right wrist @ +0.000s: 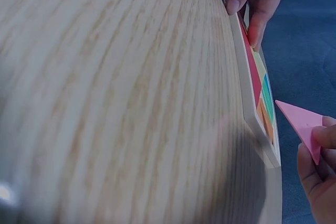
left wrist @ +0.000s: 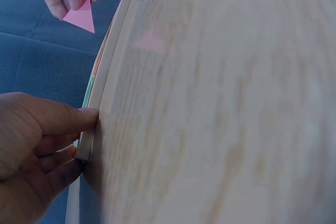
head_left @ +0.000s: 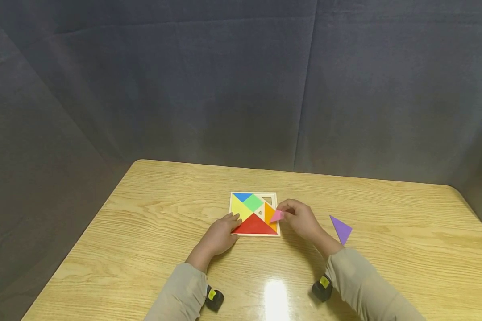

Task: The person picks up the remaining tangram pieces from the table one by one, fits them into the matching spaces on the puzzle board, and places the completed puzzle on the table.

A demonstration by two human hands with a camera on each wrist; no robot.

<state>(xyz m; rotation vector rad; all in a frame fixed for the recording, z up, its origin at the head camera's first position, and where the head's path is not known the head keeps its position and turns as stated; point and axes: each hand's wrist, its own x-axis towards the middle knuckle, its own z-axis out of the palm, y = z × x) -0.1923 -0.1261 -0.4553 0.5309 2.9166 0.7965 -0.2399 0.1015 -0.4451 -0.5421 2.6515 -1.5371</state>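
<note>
A wooden tangram tray [head_left: 278, 223] lies on the table, filled with blue, green, yellow, orange and red pieces. Two bare wooden gaps show in it, a small triangle near the centre and another at the far right corner. My left hand [head_left: 221, 234] grips the tray's near left corner, thumb against the near edge [left wrist: 86, 142] and fingers over the yellow and red pieces. Between thumb and fingers, my right hand [head_left: 301, 218] pinches a pink triangle [head_left: 276, 216]. In the right wrist view the pink triangle [right wrist: 303, 124] is tilted and raised off the tray.
A purple triangle [head_left: 341, 229] lies on the table to the right of the tray, beside the right forearm. The wooden table [head_left: 144, 214] ends at a dark cloth backdrop [head_left: 225, 89]. Both wrists carry small black cameras.
</note>
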